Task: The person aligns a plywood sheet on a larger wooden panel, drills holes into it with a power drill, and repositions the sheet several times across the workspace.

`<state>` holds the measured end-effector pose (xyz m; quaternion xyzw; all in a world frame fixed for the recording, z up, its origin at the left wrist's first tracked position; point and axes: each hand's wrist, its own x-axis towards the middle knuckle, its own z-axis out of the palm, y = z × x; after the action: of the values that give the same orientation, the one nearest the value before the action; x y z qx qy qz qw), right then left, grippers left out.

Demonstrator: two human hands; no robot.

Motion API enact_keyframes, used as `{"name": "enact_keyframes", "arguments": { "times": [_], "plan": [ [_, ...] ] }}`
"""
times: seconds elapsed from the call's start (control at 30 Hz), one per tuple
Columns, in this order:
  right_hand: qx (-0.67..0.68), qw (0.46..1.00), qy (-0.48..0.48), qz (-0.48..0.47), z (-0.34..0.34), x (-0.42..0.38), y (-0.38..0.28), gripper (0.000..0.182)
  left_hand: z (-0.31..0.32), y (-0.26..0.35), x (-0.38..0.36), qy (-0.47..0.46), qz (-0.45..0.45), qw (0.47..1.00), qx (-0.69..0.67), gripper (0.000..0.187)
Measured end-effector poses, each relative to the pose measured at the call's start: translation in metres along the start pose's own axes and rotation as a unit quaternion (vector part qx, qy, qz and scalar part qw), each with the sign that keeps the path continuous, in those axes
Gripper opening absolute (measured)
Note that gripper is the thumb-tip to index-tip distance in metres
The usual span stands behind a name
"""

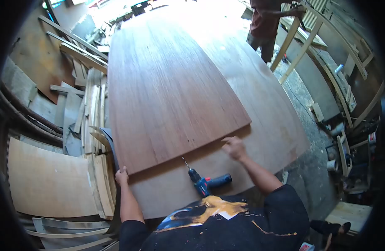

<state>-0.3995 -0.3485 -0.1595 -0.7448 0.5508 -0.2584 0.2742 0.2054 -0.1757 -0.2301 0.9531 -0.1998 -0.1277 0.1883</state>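
Observation:
A large reddish-brown wooden panel (171, 96) lies on a wider, paler sheet (280, 129). At the panel's near left corner, my left hand (122, 175) grips its edge, with the thumb on top. My right hand (234, 147) is by the near edge towards the right, its fingers partly bent; whether they touch the panel or hold anything small is unclear. Between my hands, a dark blue cordless drill (203, 183) with a long bit rests on the paler sheet, its bit pointing at the panel's near edge.
Stacked boards (94, 113) stand along the left, beside a curved light plywood sheet (50, 180). At the upper right, another person (265, 25) stands near a wooden frame (303, 50). Tools and offcuts lie on the floor to the right.

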Motion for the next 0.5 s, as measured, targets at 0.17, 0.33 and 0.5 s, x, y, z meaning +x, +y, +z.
{"name": "enact_keyframes", "arguments": {
  "times": [0.17,0.33,0.5],
  "plan": [
    [-0.164,0.932,0.28,0.163,-0.05,0.096,0.118,0.028,-0.024,0.026,-0.013,-0.025,-0.029,0.999,0.035,0.058],
    [-0.069,0.946,0.03,0.317,-0.057,0.109,0.132,0.037,-0.025,0.03,-0.016,0.032,-0.057,0.996,0.056,0.053],
    [-0.019,0.934,0.048,0.354,-0.06,0.109,0.14,0.041,-0.019,0.023,-0.002,-0.025,-0.057,0.997,0.049,0.051]
  ]
}}
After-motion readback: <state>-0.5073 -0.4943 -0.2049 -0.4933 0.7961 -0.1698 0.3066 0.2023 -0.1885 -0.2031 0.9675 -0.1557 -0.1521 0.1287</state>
